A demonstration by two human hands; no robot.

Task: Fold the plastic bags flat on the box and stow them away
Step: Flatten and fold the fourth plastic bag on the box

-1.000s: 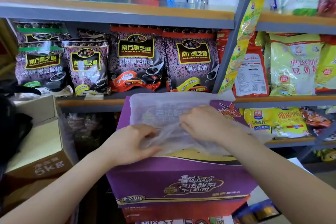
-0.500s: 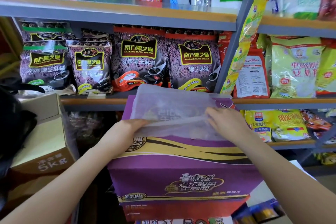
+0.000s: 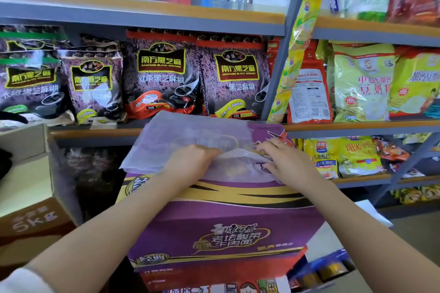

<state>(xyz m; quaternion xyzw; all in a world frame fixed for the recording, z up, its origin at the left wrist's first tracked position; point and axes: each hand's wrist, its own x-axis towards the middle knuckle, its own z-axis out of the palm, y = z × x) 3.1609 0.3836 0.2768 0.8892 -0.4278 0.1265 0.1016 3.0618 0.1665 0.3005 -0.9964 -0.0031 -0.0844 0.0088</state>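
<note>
A thin, translucent plastic bag (image 3: 185,135) lies spread over the far half of a purple and gold noodle box (image 3: 214,228). My left hand (image 3: 190,162) rests on the bag's middle, its fingertips pinching a raised fold of plastic. My right hand (image 3: 283,162) is just to the right, fingers curled on the same fold near the bag's right edge. The two hands are a short gap apart. The bag's left side lies flat and overhangs the box's left edge a little.
Grey store shelves (image 3: 142,9) packed with purple sesame-paste bags (image 3: 159,74) and yellow snack packs (image 3: 362,83) stand right behind the box. A brown carton marked 5 kg (image 3: 35,219) sits at the left. More boxes lie under the purple one.
The bag was bunched near the box's middle, then pushed farther back and spread flatter. My hands moved apart to its edges, then came back together at its middle, lifting a fold.
</note>
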